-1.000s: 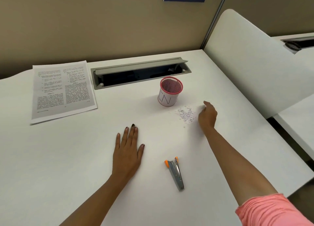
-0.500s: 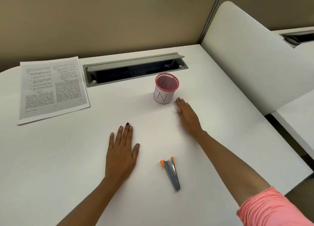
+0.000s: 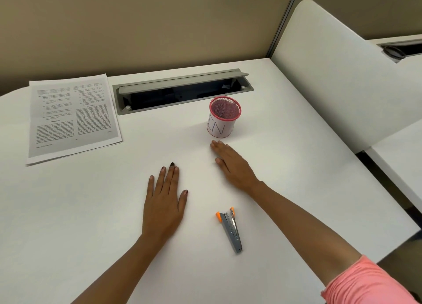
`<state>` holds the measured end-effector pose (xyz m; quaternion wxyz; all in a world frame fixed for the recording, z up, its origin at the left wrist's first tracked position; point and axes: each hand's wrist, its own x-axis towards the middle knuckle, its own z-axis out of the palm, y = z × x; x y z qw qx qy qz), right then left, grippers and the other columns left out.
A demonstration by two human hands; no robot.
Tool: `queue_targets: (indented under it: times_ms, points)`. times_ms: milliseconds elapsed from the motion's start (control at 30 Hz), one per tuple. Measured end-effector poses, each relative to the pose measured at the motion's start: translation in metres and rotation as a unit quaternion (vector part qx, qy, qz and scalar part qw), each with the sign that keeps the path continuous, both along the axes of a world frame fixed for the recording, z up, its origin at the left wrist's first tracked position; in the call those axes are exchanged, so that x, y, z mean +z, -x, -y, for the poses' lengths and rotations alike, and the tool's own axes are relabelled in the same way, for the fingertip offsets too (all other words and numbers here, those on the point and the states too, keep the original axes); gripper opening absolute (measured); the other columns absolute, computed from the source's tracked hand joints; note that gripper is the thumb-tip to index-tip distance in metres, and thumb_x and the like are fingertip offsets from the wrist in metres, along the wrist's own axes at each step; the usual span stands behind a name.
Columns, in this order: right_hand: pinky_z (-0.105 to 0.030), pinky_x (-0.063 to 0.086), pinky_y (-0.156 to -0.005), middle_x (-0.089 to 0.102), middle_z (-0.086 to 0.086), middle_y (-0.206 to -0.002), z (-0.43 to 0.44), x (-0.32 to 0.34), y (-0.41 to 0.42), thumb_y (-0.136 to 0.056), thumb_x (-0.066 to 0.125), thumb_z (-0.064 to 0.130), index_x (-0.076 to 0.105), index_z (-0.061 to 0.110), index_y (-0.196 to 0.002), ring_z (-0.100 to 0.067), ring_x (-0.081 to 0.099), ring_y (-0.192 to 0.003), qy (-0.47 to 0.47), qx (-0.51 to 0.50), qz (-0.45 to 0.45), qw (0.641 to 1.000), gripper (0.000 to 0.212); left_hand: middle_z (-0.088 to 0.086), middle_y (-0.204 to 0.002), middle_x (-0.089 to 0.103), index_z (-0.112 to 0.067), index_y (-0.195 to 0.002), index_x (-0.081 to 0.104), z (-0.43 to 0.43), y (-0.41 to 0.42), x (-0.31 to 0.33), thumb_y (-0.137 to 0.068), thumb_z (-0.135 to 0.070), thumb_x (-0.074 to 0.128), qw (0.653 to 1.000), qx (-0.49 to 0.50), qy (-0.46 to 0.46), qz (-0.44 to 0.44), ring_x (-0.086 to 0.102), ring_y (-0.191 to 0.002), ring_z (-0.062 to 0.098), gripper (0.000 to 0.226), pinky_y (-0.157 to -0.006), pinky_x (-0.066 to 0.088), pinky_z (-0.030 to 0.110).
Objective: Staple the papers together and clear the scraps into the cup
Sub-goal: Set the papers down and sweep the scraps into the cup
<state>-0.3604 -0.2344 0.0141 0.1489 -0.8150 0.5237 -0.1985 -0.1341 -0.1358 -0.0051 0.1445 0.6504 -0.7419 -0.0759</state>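
Toward the counter's (image 3: 68,212) far edge stands a red mesh cup (image 3: 225,118) wrapped in white paper lettered "IN". The right hand (image 3: 233,164) and left hand (image 3: 163,203) lie flat, fingers straight.

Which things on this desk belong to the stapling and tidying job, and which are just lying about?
For the job: papers, stapler, cup, left hand, right hand.
Just lying about: grey cable hatch, white divider panel.

head cam | forward and down (wide-angle) | near above desk (image 3: 68,212)
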Motion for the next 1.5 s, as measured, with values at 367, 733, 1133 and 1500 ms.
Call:
queue_targets:
  times_ms: [367, 733, 1133, 1500]
  points:
    - [-0.018, 0.039, -0.094, 0.063, -0.009, -0.114, -0.05, 0.02, -0.002, -0.077, 0.04, -0.017, 0.06, 0.004, -0.114, -0.024, 0.058, -0.109, 0.074, -0.308, 0.18, 0.931, 0.047, 0.0, -0.16, 0.02, -0.013, -0.152, 0.021, -0.001, 0.0, 0.002, -0.098, -0.041, 0.023, 1.0, -0.001, 0.002, -0.007, 0.015, -0.148, 0.017, 0.061, -0.12, 0.01, 0.042]
    - [-0.036, -0.007, -0.118, -0.012, -0.019, -0.157, -0.058, 0.011, -0.049, -0.101, 0.031, 0.022, -0.006, -0.005, -0.146, -0.029, -0.01, -0.146, -0.179, -0.357, -0.032, 0.916, 0.065, 0.0, -0.16, 0.018, -0.014, -0.152, 0.02, -0.001, 0.0, 0.002, -0.098, -0.041, 0.022, 1.0, 0.0, 0.0, 0.001, 0.013, -0.148, 0.017, 0.061, -0.12, 0.008, 0.042]
    - [-0.037, 0.035, -0.107, 0.009, -0.013, -0.158, -0.046, 0.016, -0.055, -0.09, 0.034, -0.012, 0.013, 0.008, -0.15, -0.03, 0.01, -0.145, -0.064, -0.181, -0.126, 0.973, 0.067, 0.0, -0.16, 0.019, -0.013, -0.152, 0.021, 0.0, 0.0, 0.002, -0.097, -0.041, 0.024, 1.0, -0.002, 0.002, -0.007, 0.013, -0.148, 0.017, 0.062, -0.12, 0.009, 0.042]
    - [-0.032, 0.046, -0.055, 0.066, -0.018, -0.075, -0.03, 0.029, -0.042, -0.062, 0.058, -0.02, 0.066, -0.002, -0.071, -0.034, 0.062, -0.072, -0.009, -0.204, -0.09, 0.975, 0.021, -0.001, -0.16, 0.018, -0.014, -0.152, 0.02, -0.001, -0.001, 0.002, -0.097, -0.041, 0.024, 1.0, -0.002, -0.002, -0.005, 0.013, -0.149, 0.017, 0.061, -0.12, 0.011, 0.043]
